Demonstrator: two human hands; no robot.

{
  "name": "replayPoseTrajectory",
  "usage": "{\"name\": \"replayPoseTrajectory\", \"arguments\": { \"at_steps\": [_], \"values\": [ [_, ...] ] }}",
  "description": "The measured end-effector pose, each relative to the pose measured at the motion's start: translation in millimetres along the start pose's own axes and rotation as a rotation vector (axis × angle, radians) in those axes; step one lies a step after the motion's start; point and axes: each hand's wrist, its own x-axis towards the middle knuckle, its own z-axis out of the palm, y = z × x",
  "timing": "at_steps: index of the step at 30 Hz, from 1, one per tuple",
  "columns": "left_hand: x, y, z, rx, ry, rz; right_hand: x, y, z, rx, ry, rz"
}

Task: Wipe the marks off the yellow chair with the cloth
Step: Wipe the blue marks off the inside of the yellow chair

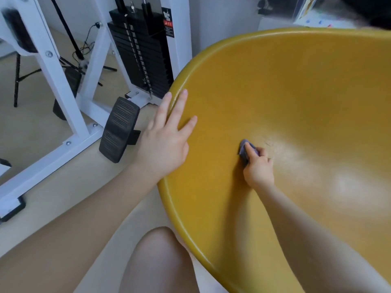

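right hand (258, 168) pinches the cloth (245, 150); marks (267, 141) lie just beside, at two o'clock; left hand (164, 142) spread flat on the chair (296, 81) rim.

Both forearms are bare with no sleeves, the right hand (258, 169) wears a thin ring, and one knee (157, 250) is uncovered.

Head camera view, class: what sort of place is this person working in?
Probably a home gym or exercise room. A white weight machine frame holds a black weight stack with a foot pedal, beside the yellow chair being wiped.
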Motion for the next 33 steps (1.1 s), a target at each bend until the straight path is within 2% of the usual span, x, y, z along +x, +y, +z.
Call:
{"name": "replayPoseTrajectory", "arguments": {
  "at_steps": [3,5,7,10,13,15,19,22,26,29,31,33],
  "values": [
    [2.2,-1.1,-1.0,0.048,-0.033,0.029,9.9,0.9,-5.9,-0.036,-0.026,0.175],
    [2.3,-1.6,-1.6,0.058,-0.025,0.031,3.3,-17.9,2.4,0.014,-0.039,0.191],
    [0.5,-0.4,0.0,0.085,-0.022,0.027,-13.4,-33.5,13.6,0.064,-0.011,0.070],
    [-0.2,3.7,0.4,0.159,-0.053,0.034,-44.5,-38.7,25.0,0.081,0.024,-0.233],
    [0.6,16.9,3.1,0.216,-0.086,0.078,-75.1,-29.3,28.4,0.049,-0.085,-0.489],
    [2.2,34.7,6.6,0.170,-0.158,0.118,-82.9,-11.4,29.5,-0.011,-0.138,-0.543],
    [8.4,87.8,33.8,-0.005,-0.570,0.242,-61.4,56.8,10.5,-0.175,-0.062,-0.344],
    [2.9,121.8,63.6,-0.117,-0.822,0.269,-40.3,118.6,-24.2,-0.373,-0.042,-0.161],
    [-5.9,145.5,82.1,-0.027,-0.846,0.303,-35.7,181.9,-76.6,-0.459,0.010,0.123],
    [-8.0,148.6,81.6,0.042,-0.864,0.300,-42.8,193.1,-86.2,-0.473,0.005,0.266],
    [-6.0,151.9,78.5,0.056,-0.896,0.297,-58.4,179.4,-80.2,-0.498,-0.093,0.261],
    [-3.9,156.8,70.2,0.060,-0.953,0.271,-86.6,156.8,-69.5,-0.490,-0.244,0.156]
  ]
}}
